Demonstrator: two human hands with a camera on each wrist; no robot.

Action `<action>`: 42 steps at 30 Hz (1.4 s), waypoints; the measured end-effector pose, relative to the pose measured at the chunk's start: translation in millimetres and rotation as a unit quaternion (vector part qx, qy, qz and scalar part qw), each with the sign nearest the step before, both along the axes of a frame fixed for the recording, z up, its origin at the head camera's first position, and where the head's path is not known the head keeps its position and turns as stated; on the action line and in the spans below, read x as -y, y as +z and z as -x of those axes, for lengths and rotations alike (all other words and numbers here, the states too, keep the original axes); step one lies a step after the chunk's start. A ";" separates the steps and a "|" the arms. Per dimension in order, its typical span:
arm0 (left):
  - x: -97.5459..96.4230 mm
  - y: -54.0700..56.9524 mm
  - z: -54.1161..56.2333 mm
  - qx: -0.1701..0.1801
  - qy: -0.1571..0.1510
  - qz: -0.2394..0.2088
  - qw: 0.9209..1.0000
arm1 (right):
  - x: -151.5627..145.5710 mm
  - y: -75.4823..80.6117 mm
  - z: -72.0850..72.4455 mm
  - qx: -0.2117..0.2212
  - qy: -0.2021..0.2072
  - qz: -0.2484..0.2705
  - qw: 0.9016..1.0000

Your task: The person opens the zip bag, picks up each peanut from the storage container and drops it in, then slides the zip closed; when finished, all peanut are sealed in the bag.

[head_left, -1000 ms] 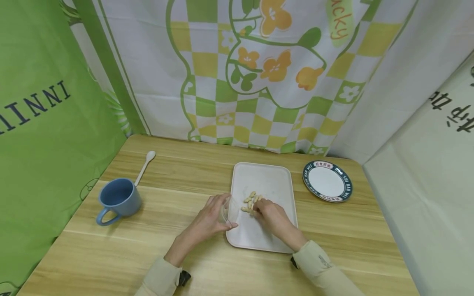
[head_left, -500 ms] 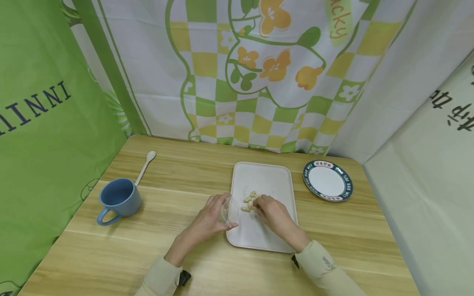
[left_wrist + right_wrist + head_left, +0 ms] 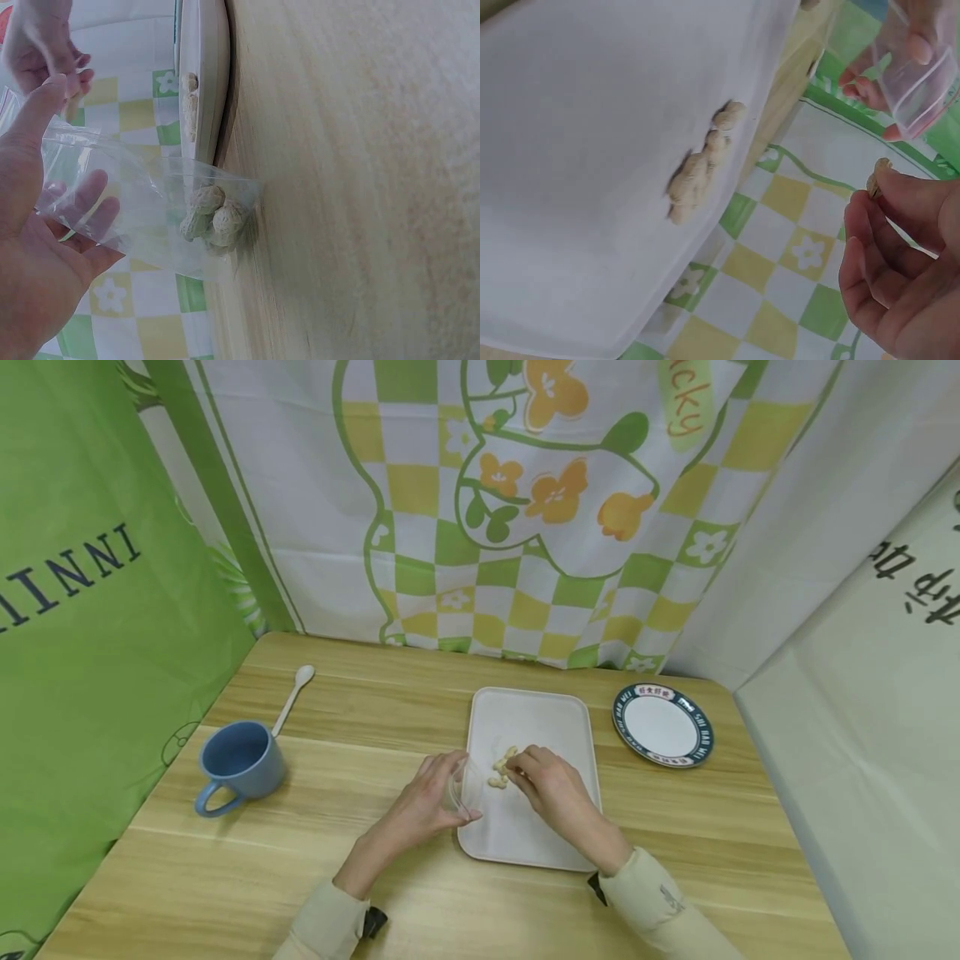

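Note:
My left hand (image 3: 427, 797) holds a clear plastic zip bag (image 3: 154, 184) at its mouth, keeping it open beside the left edge of the white tray (image 3: 528, 714). Several peanuts in their shells (image 3: 217, 217) sit in the bottom of the bag, close to the tabletop. Over the tray, my right hand (image 3: 557, 789) pinches one peanut (image 3: 881, 174) between thumb and forefinger, a short way from the bag's mouth. A small row of other peanuts (image 3: 697, 176) lies on the tray under that hand.
A blue mug (image 3: 243, 760) stands at the left, with a white spoon (image 3: 292, 702) behind it. At the right back lies a white plate with a dark patterned rim (image 3: 663, 727). Fabric curtains (image 3: 420, 577) enclose the wooden table (image 3: 375, 693).
My right hand has picked a peanut from the pile and moved slightly up and left with it. Fewer peanuts show on the tray. The left hand and bag stay put.

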State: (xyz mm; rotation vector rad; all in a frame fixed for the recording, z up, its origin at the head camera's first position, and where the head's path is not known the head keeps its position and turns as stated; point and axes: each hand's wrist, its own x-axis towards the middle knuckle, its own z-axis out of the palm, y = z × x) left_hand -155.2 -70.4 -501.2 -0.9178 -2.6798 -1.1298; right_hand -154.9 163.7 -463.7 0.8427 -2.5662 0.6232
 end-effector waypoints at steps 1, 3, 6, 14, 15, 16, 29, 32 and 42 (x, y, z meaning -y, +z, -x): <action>0.1 -0.1 0.1 -0.001 0.000 0.000 1.000 | 0.8 2.4 -0.8 -0.006 0.005 0.005 1.000; 0.3 -0.3 0.0 -0.001 0.000 -0.003 1.000 | 2.6 6.9 -2.5 -0.018 0.014 0.014 1.000; 0.5 -0.1 -0.3 0.002 -0.002 -0.005 1.000 | 5.8 13.6 -4.9 -0.029 0.026 0.021 0.999; 0.5 -0.5 0.0 0.005 -0.012 -0.010 1.000 | 14.1 23.9 -9.8 -0.028 0.076 0.030 0.996; 0.5 -0.6 -0.2 0.005 -0.013 -0.010 1.000 | 14.7 24.2 -10.1 -0.029 0.079 0.028 0.996; 0.4 -0.6 -0.4 0.004 -0.014 -0.011 1.000 | 15.3 24.6 -10.4 -0.030 0.080 0.026 0.996; -1.9 -1.9 0.3 -0.003 -0.012 -0.004 1.000 | 21.4 26.5 -9.9 -0.043 0.073 -0.006 0.996; -1.9 -1.8 0.2 -0.001 -0.014 -0.004 1.000 | 23.1 27.3 -10.0 -0.041 0.075 -0.015 0.996; -1.9 -3.2 1.0 -0.008 -0.016 -0.006 1.000 | 30.7 27.0 -7.9 -0.050 0.099 -0.028 0.993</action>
